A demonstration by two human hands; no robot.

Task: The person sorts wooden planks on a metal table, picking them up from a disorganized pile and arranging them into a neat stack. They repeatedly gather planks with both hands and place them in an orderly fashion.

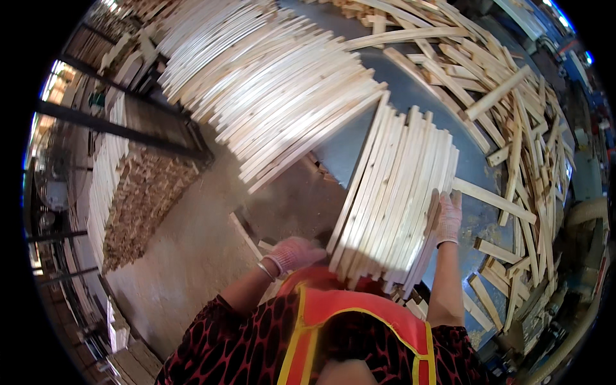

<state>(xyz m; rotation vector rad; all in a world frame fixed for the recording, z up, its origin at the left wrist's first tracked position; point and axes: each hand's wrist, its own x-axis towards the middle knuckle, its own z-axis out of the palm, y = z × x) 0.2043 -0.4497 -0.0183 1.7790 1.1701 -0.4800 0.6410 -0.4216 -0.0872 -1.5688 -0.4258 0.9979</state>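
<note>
A row of pale wooden strips point(391, 192) lies side by side in front of me, their near ends close to my vest. My right hand point(449, 217), in a light work glove, rests along the right side of this row with its fingers stretched out flat. My left hand point(295, 253), also gloved, is beside the near left end of the row. Its fingers are smeared by motion, and whether they touch the wood cannot be made out. Beyond the row, a wider layer of similar strips point(282, 90) spreads to the far left.
At the right, a loose heap of wooden pieces point(494, 83) lies crisscrossed on the grey-blue table point(385, 77). One strip point(497, 200) sticks out near my right hand. To the left stand a stacked timber pile point(147, 199) and a dark metal frame point(122, 131) above the concrete floor point(179, 269).
</note>
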